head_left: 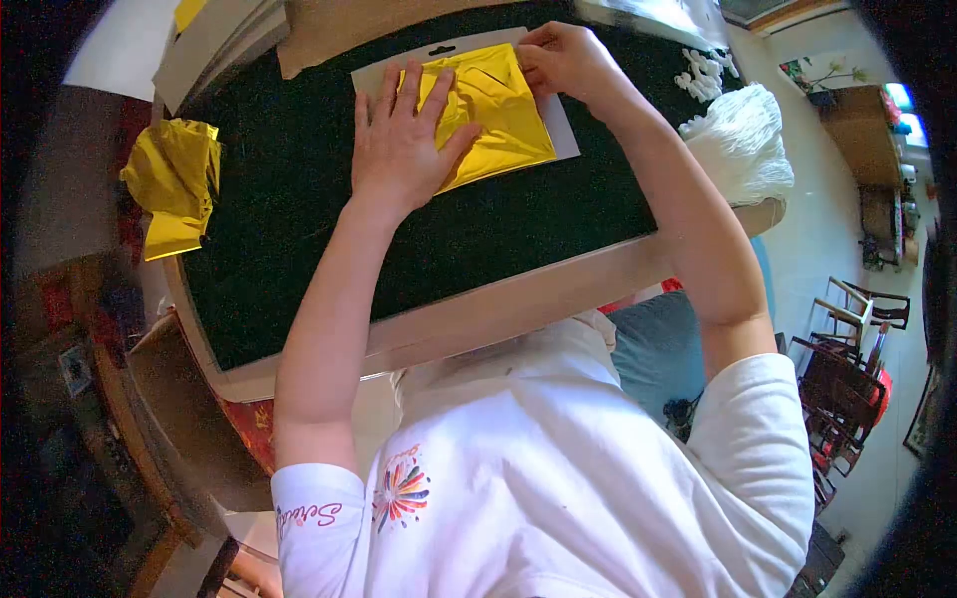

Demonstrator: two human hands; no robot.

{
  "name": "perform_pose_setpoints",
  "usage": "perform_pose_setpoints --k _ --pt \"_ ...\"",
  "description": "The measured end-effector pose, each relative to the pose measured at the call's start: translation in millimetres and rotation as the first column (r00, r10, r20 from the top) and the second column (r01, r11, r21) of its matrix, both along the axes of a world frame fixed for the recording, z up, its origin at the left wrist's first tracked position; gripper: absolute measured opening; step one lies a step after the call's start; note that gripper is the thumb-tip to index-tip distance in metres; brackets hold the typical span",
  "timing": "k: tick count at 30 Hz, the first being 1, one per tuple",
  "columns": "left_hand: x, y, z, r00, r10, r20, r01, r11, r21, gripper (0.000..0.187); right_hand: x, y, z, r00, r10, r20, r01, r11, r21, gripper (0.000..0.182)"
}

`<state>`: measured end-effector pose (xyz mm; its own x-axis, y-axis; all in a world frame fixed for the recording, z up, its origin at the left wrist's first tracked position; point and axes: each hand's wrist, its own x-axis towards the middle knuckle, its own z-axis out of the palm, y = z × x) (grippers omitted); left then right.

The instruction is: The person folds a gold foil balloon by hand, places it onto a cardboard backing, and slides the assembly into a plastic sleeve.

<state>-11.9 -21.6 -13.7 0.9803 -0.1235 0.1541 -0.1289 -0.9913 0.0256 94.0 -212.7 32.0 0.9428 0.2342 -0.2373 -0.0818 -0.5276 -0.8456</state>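
Observation:
A shiny gold foil sheet [503, 120], wrinkled on top, lies over a pale card [561, 128] with a dark hang slot at its far edge. My left hand [399, 149] rests flat on the left part of the foil with its fingers spread. At the far right corner of the foil is my right hand [573, 68], its fingers curled and pinched together at the foil's edge. The fingertips there are partly hidden, so the exact grip is hard to see.
Crumpled gold foil [174, 184] hangs at the left edge of the dark green tabletop [279, 269]. Cardboard pieces [214, 50] stand at the far left. A bundle of white strands [743, 145] and small white pieces [703, 75] sit on the right.

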Motion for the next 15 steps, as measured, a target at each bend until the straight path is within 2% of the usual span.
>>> perform_pose_setpoints --k 8,10,11,13,15 --pt "0 0 -2 1.000 0.001 0.000 -0.001 1.000 -0.003 0.069 -5 1 -10 0.998 0.019 0.067 -0.016 0.999 -0.051 0.026" --pt "0 0 -4 1.000 -0.006 0.021 0.006 1.000 0.011 0.069 -6 -4 -14 0.894 0.176 0.412 -0.042 0.948 -0.314 0.024" --pt "0 1 -4 1.000 -0.006 0.022 0.006 1.000 0.011 0.069 -7 -5 -17 0.894 0.177 0.413 -0.042 0.948 -0.315 0.024" --pt "1 1 -4 0.999 -0.013 0.037 0.012 1.000 0.012 0.069 -12 -7 -20 0.759 0.336 0.558 -0.033 0.875 -0.483 0.023" --pt "1 1 -1 1.000 -0.009 0.023 0.009 1.000 0.009 0.069 -13 -7 -25 0.727 0.350 0.591 -0.005 0.863 -0.505 0.022"
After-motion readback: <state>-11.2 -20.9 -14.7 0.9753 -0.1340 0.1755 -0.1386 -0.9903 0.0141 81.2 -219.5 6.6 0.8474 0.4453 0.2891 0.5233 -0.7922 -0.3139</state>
